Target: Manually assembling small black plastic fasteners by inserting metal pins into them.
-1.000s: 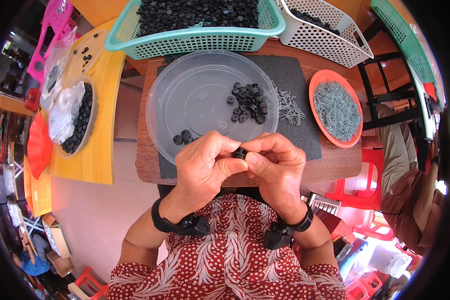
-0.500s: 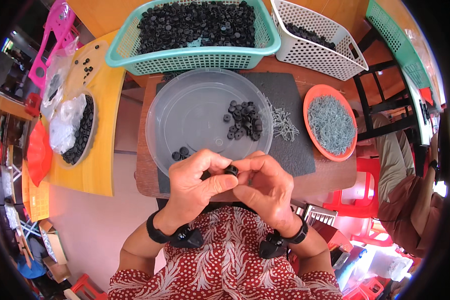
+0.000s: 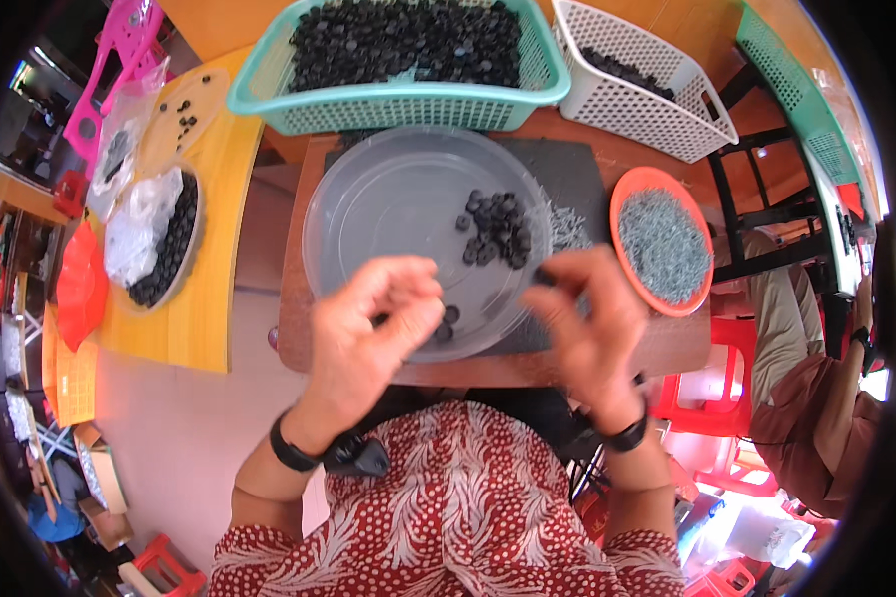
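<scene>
My left hand (image 3: 368, 323) hovers over the near left rim of a clear round plastic tray (image 3: 368, 214). Its fingers are curled, and a bit of something dark shows between them, too little to make out. Over the tray's near right edge, my right hand (image 3: 599, 323) pinches a small black round part (image 3: 544, 277) at its fingertips; motion blurs this hand slightly. A cluster of small black round parts (image 3: 496, 231) lies in the right half of the tray. A few more black parts (image 3: 447, 323) lie near its front, beside my left fingers.
An orange-red plate (image 3: 615, 221) of metal screws stands right of a pile of loose screws (image 3: 569, 229). Behind are a green basket (image 3: 398, 102) and a white basket (image 3: 657, 124) holding black parts. A yellow table (image 3: 209, 328) stands left; a person (image 3: 801, 398) sits right.
My hands have parted from where they met at the tray's front. The right has moved right, carrying a small black part; the left has moved slightly left and up.
</scene>
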`<move>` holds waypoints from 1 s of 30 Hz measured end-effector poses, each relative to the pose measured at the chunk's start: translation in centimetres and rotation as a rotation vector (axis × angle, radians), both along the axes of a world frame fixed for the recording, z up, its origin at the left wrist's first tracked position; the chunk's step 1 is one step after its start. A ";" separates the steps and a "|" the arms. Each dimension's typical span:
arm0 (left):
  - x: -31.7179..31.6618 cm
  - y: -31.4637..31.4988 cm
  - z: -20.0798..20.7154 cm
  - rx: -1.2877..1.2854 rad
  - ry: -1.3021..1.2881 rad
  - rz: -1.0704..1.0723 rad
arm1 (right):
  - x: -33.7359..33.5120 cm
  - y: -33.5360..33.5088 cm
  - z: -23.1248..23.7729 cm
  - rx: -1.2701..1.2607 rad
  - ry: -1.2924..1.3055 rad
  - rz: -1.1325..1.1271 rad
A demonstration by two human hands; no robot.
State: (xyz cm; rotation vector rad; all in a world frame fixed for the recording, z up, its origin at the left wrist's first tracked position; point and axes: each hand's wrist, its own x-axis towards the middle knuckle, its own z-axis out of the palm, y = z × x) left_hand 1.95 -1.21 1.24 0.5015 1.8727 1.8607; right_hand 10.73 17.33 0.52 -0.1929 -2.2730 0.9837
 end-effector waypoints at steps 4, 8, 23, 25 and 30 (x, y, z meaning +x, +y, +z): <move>-2.1 -2.0 -0.6 -0.017 0.169 0.192 | -1.6 6.6 0.9 -0.260 -0.044 -0.154; -2.4 -3.3 -1.5 -0.040 0.201 0.244 | -3.8 13.1 1.4 -0.239 0.029 -0.153; -5.5 2.2 0.2 -0.390 0.896 -0.265 | -11.8 26.5 1.6 0.650 -0.157 -0.491; -6.3 3.3 -0.4 -0.435 0.919 -0.324 | -11.8 24.4 1.8 0.674 -0.133 -0.507; -7.3 7.0 -2.3 -0.498 0.918 -0.438 | -9.9 20.3 1.2 0.319 -0.090 -0.402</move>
